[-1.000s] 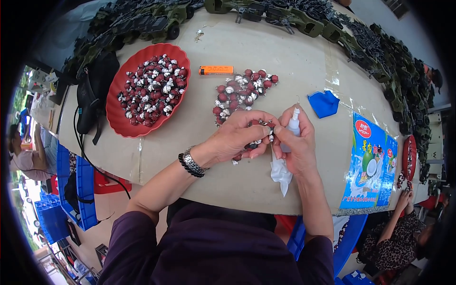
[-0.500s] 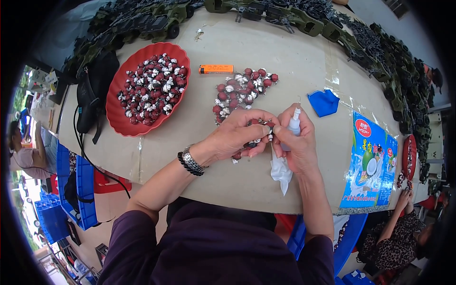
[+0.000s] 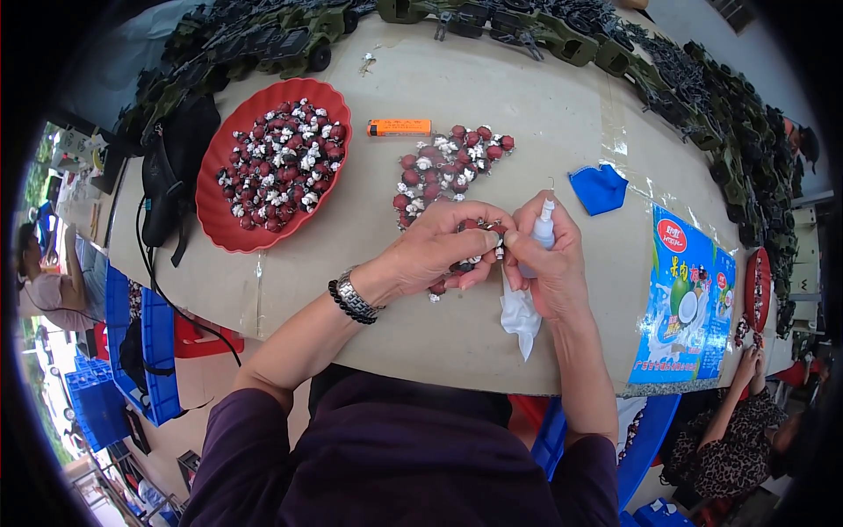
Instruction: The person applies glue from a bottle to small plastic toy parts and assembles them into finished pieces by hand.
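Left hand (image 3: 443,241) on my feed has its fingers pinched narrow on one small trinket (image 3: 500,251), with a few more bunched against the lower fingers. That one's tiny: I get a whitish end with dark marks pointing down, and the thumbs cover the rest, so no more detail from me. It's above the bench (image 3: 527,105), right where both hands meet. Right hand (image 3: 555,263) has its fingers curled around a whitish needle-tip bottle (image 3: 542,234), tip up, thumb right by the pinched piece. A crumpled white tissue (image 3: 522,323) pokes out below it.

The loose trinket pile (image 3: 452,167) just past the left hand shows the look better: round dark-red bodies, lumpy white parts, some blackish bits. Plenty more like that fill the red scalloped bowl (image 3: 213,198) off to the left.
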`<state>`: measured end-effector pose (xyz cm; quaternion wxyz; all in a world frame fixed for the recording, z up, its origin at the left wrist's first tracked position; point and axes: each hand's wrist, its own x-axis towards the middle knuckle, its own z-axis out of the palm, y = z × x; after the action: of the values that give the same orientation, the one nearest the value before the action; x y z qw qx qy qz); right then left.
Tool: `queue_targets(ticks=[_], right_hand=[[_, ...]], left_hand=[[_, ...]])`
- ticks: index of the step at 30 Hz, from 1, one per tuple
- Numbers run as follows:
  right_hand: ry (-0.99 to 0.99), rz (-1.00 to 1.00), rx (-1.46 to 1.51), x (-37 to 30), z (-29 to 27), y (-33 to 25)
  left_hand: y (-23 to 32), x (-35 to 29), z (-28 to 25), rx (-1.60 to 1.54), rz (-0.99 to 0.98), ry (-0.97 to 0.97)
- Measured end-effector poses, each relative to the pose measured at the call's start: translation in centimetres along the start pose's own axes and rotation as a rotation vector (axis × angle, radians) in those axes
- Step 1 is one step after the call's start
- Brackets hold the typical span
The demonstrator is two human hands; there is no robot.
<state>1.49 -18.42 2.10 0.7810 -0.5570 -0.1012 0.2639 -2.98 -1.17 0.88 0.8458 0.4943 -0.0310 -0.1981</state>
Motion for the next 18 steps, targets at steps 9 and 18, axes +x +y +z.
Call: queue_targets(ticks=[9,18], right_hand=[[-0.02,0.017,-0.04,0.06,-0.28,-0.24],[-0.006,0.032,-0.026,-0.02,-0.02,-0.4]], left_hand=[[0.26,0.03,0.08,0.025,-0.019,0.022],[0.37,-0.03,0.15,0.011,-0.006,0.003]])
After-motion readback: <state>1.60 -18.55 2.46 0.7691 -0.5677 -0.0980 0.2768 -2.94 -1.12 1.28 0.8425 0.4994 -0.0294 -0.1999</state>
